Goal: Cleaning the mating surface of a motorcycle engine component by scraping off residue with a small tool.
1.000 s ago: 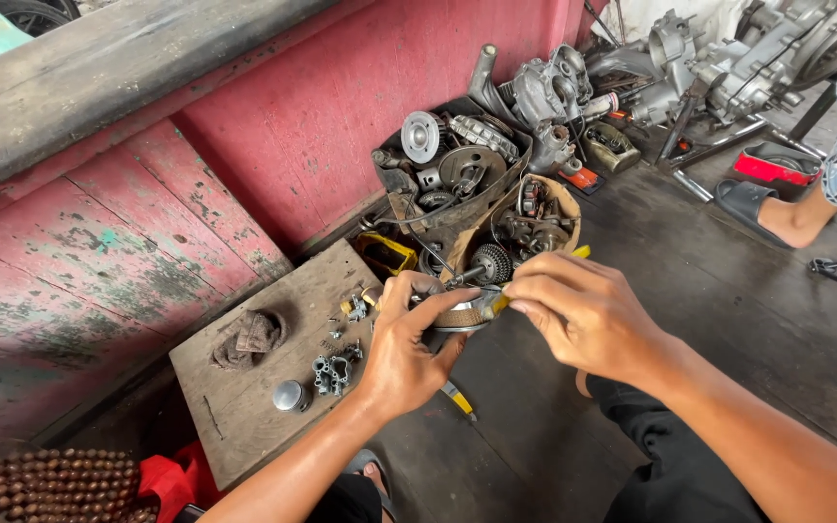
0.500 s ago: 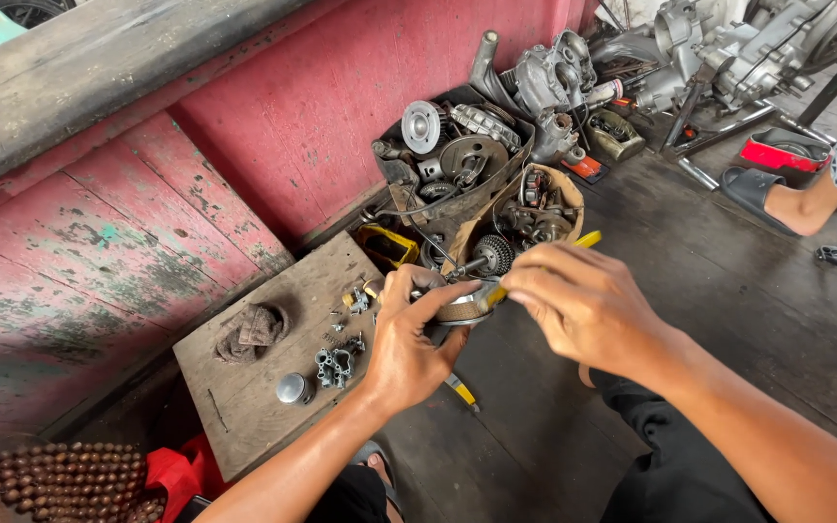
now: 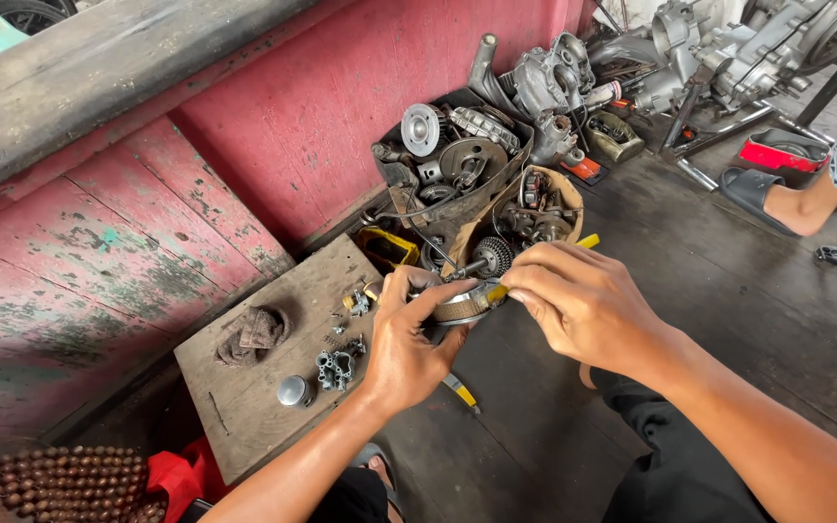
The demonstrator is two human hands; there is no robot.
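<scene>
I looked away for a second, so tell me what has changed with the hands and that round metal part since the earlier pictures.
Very little. The left hand still grips the round metal part, and the right hand still works the yellow-handled tool against its rim; both sit slightly higher in view, which may be the camera moving. The wooden board, rag and boxes of engine parts stayed put.

Left hand curls its fingers upward (palm away), right hand pinches beside it, forearms converging.
</scene>
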